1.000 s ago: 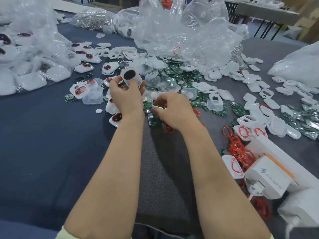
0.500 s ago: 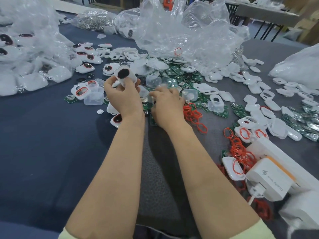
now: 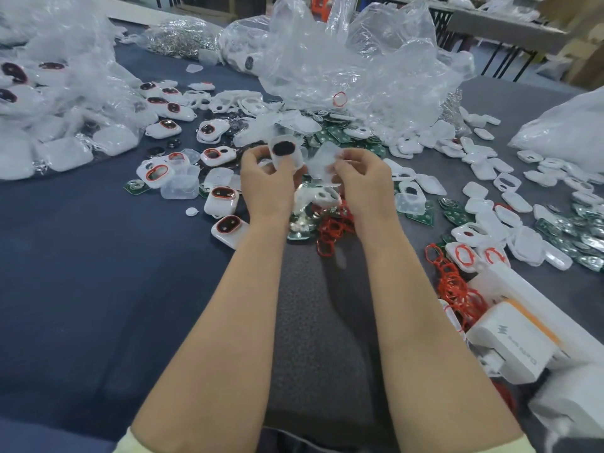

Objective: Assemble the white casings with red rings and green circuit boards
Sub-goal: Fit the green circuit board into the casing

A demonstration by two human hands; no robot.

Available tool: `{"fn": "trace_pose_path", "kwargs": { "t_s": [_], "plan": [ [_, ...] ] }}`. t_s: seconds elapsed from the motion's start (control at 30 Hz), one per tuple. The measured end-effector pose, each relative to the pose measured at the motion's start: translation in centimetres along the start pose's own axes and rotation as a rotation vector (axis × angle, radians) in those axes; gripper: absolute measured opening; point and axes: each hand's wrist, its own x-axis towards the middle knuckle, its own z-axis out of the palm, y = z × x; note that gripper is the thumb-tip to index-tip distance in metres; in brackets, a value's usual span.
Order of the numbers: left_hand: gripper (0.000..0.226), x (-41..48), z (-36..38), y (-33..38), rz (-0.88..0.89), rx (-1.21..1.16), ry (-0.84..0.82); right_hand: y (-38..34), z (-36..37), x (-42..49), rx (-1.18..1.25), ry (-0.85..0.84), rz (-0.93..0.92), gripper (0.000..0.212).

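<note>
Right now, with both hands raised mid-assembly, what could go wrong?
1. Both parts are only pinched at the fingertips: the white casing in the left hand or the translucent piece in the right hand could slip into the clutter below.
2. The red rings beneath lie tangled, so picking one may drag several.

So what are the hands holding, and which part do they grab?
The left hand pinches a white casing with a dark oval by its lower part. The right hand pinches a blurred, see-through plastic piece by its right edge.
</note>
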Motion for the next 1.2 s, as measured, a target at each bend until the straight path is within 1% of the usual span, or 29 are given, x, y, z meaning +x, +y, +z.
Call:
{"fn": "trace_pose_path", "kwargs": {
  "t_s": [0.1,0.17,0.3,0.47,0.53,0.7,0.8,0.87,0.93,0.97,1.1,1.2],
  "plan": [
    [0.02,-0.2,0.2,-0.4,0.011,0.185,-0.073,0.2,-0.7,-0.1,0.084,0.006,0.042,0.018],
    [0.02,-0.4,0.4,-0.5,0.02,0.24,-0.107,0.2,-0.9,-0.2,0.124,0.012,0.053,0.018],
    [0.02,-0.8,0.7,-0.4,-0.012,0.28,-0.159,0.3,-0.7,-0.4,0.233,0.01,0.081,0.016],
    [0.016,-0.7,0.6,-0.5,-0.028,0.296,-0.202,0.0,-0.6,-0.5,0.393,0.015,0.178,0.013],
    [0.016,-0.7,0.6,-0.5,-0.025,0.298,-0.203,0.0,-0.9,-0.2,0.421,0.029,0.17,0.015],
    [0.019,-0.6,0.6,-0.6,-0.029,0.282,-0.227,0.1,-1.5,0.0,0.163,0.09,0.046,0.013],
    [0.021,-0.6,0.5,-0.6,-0.026,0.268,-0.243,-0.5,-1.7,-0.2,0.209,0.056,0.001,0.017],
    [0.017,-0.6,0.6,-0.6,-0.027,0.253,-0.253,-0.9,-1.7,-0.4,0.234,0.001,-0.025,0.017],
    [0.006,-0.8,0.7,-0.5,-0.029,0.233,-0.263,-1.1,-2.0,-0.4,0.177,-0.028,-0.064,0.019],
    [0.007,-0.8,0.8,-0.4,-0.033,0.227,-0.261,-1.2,-2.1,-0.3,0.135,-0.044,-0.081,0.02],
    [0.032,-0.7,1.0,-0.1,-0.073,0.18,-0.242,-1.4,-2.7,0.0,-0.028,-0.089,-0.118,0.024],
    [0.038,-0.7,0.9,-0.1,-0.087,0.197,-0.249,-1.7,-2.5,0.1,-0.134,-0.081,-0.167,0.02]
  ]
}}
